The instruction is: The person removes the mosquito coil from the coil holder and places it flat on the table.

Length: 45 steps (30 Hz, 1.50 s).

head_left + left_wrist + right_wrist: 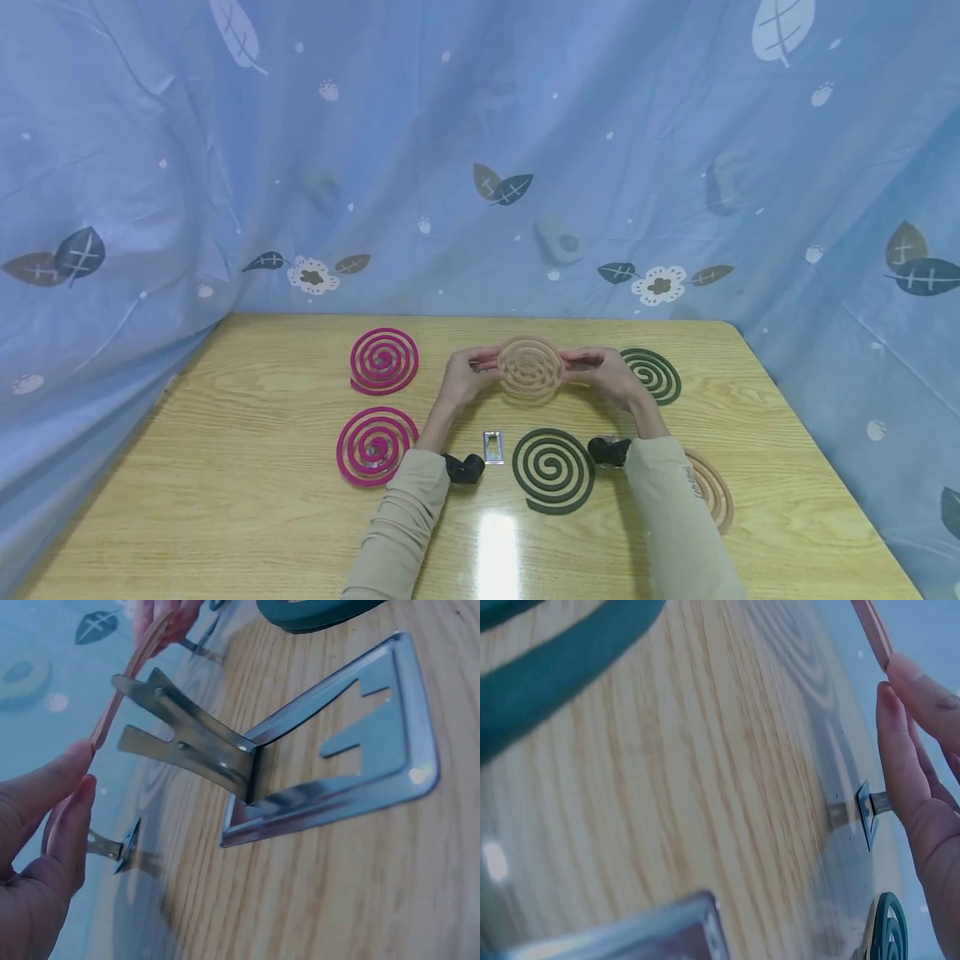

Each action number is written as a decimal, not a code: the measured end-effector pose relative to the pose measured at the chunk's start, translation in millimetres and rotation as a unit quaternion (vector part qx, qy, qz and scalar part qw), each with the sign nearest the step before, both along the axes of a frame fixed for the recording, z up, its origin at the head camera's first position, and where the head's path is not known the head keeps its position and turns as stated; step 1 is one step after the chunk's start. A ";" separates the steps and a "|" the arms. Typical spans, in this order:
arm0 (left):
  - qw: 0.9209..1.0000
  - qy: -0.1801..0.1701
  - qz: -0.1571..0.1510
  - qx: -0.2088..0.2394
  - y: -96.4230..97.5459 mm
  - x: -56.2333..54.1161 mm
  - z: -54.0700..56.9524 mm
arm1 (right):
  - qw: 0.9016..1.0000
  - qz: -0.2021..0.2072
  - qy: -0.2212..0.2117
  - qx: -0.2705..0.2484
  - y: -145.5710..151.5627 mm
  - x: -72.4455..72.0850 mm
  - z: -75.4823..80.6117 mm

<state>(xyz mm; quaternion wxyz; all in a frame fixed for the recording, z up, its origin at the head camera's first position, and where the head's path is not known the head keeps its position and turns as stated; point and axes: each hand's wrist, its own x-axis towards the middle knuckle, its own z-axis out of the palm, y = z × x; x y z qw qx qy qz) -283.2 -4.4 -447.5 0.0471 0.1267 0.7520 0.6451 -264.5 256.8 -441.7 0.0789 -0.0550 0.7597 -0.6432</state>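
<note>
Over the far middle of the table, a tan mosquito coil (529, 367) is held up with its flat face toward the head camera. My left hand (461, 379) pinches its left edge between thumb and fingers. The opposite edge is gripped by my right hand (611, 379). Seen from the left wrist, the coil (112, 712) appears edge-on, as a thin strip. A metal coil stand (492, 447) stands on the table nearer to me, its upright prongs (187, 735) large in that view. Another small stand (866, 814) shows beyond my right fingers.
Two magenta coils (384, 361) (377, 450) are on the left. One dark green coil (552, 462) sits front centre, another (652, 375) behind my right wrist. My right sleeve partly covers a second tan coil (720, 492). A blue curtain (420, 167) hangs behind the table (225, 483).
</note>
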 end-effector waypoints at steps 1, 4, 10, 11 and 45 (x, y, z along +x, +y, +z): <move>1.000 0.001 0.000 -0.006 0.0 0.1 -0.3 | 1.000 0.001 -0.004 0.004 0.3 0.2 0.4; 1.000 0.005 -0.005 -0.020 -0.2 0.0 -1.0 | 1.000 0.011 -0.016 0.018 1.8 0.5 0.9; 0.999 -0.002 -0.028 -0.035 -1.3 0.3 -0.5 | 0.998 0.035 -0.026 0.043 5.3 0.6 0.9; 0.999 -0.009 -0.032 -0.035 -1.4 0.5 -0.5 | 0.998 0.036 -0.027 0.045 5.8 0.4 0.7; 0.989 0.006 -0.102 -0.109 0.4 -4.0 -2.5 | 0.994 0.093 -0.028 0.049 19.8 13.7 12.2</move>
